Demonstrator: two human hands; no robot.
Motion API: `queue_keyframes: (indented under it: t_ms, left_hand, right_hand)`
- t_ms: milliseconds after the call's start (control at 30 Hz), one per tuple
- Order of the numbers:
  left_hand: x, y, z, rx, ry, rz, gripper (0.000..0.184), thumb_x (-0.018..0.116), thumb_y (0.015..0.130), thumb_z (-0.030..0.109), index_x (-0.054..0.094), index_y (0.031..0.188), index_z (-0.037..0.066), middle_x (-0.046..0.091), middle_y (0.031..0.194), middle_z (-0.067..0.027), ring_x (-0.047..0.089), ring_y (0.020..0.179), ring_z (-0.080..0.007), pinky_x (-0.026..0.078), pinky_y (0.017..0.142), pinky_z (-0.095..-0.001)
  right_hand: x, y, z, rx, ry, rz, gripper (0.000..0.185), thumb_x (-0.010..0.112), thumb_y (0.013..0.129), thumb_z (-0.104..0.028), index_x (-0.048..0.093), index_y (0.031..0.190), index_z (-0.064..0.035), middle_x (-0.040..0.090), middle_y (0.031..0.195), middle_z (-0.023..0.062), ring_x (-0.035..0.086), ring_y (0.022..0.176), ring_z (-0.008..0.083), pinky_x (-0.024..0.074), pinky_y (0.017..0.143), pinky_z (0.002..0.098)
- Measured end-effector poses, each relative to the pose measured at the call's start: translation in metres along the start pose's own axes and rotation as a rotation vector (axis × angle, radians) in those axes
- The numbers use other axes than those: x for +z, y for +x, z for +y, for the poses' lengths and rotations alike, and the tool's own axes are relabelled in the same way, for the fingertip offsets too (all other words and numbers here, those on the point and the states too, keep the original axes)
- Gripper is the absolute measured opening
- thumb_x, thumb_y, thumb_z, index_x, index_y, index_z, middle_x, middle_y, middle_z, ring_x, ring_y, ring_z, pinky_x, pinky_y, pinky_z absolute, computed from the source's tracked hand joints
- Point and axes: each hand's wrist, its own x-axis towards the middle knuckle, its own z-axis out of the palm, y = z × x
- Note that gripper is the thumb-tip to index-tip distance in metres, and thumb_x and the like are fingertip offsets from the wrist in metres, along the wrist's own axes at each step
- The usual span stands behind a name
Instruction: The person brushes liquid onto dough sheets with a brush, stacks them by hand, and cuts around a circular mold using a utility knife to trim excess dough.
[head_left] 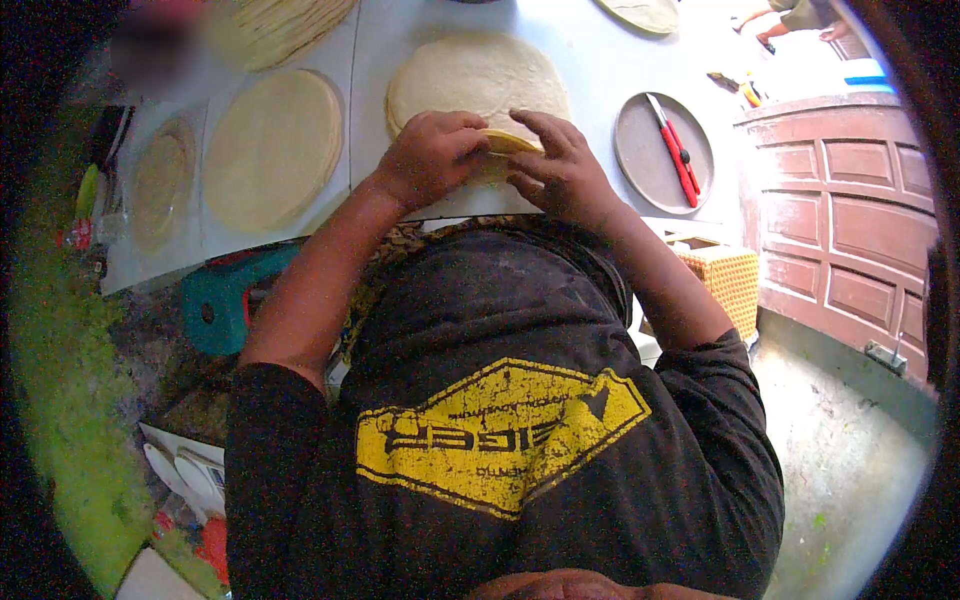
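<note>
A stack of round, pale flatbreads (475, 75) lies on the white table in front of me. My left hand (430, 155) is closed at its near edge, fingertips pinching the rim of the upper flatbread. That rim is lifted and folded up slightly between my hands. My right hand (562, 172) is at the same edge, its index finger over the top and its other fingers bent around the lifted rim. To the right, a knife with a red handle (680, 160) rests on a round grey plate (637, 150).
More flatbread stacks sit at left (272, 150) and at the upper left (290, 32). A smaller round stack (165, 180) lies farther left. An orange woven basket (728, 280) stands below the table's right side, near a brown panelled door (850, 200). Another person's legs (790, 22) show at upper right.
</note>
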Motion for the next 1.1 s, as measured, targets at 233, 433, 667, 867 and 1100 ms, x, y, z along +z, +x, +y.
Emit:
queue_keyframes:
  t_ms: [233,433,667,867,1100]
  left_hand:
    - [0.003,-0.002,-0.006,0.013,0.004,0.013,0.019,0.068,0.078,0.014,0.068,0.095,0.007,0.067,0.107,-0.0132,0.065,0.097,-0.0324,0.050,0.084,-0.0441]
    - [0.005,-0.006,-0.005,-0.001,0.009,-0.016,0.020,0.069,0.078,0.015,0.068,0.097,0.007,0.067,0.109,-0.0141,0.064,0.099,-0.0327,0.049,0.085,-0.0439]
    - [-0.001,-0.010,0.007,0.025,0.016,-0.002,0.029,0.071,0.077,0.020,0.065,0.103,0.008,0.065,0.113,-0.0154,0.064,0.100,-0.0339,0.049,0.084,-0.0441]
    - [0.008,-0.008,-0.002,0.017,0.028,0.026,0.023,0.070,0.078,0.016,0.065,0.099,0.008,0.066,0.108,-0.0133,0.064,0.097,-0.0331,0.050,0.082,-0.0438]
    - [0.003,0.002,-0.001,0.016,-0.055,0.023,0.019,0.068,0.077,0.010,0.066,0.096,0.007,0.067,0.102,-0.0146,0.065,0.090,-0.0350,0.052,0.079,-0.0449]
  right_hand:
    - [0.005,0.000,0.019,-0.186,-0.138,-0.121,0.018,0.072,0.072,-0.020,0.069,0.088,-0.0146,0.043,0.147,0.0123,0.039,0.136,0.0348,0.0295,0.112,0.0506]
    - [0.009,0.001,0.018,-0.196,-0.128,-0.087,0.014,0.075,0.070,-0.015,0.068,0.081,-0.0128,0.047,0.143,0.0127,0.044,0.132,0.0341,0.0331,0.109,0.0494]
    - [0.022,0.006,0.025,-0.093,-0.089,-0.037,0.022,0.073,0.068,-0.011,0.066,0.089,-0.0124,0.056,0.131,0.0116,0.050,0.123,0.0335,0.0411,0.102,0.0467]
    - [0.013,0.006,0.019,-0.012,0.019,-0.078,0.023,0.073,0.071,-0.009,0.068,0.093,-0.0118,0.055,0.131,0.0119,0.051,0.122,0.0343,0.0421,0.101,0.0440]
    - [0.000,-0.003,0.014,-0.163,-0.101,-0.102,0.023,0.074,0.070,-0.011,0.070,0.092,-0.0135,0.051,0.139,0.0131,0.047,0.128,0.0337,0.0380,0.106,0.0472]
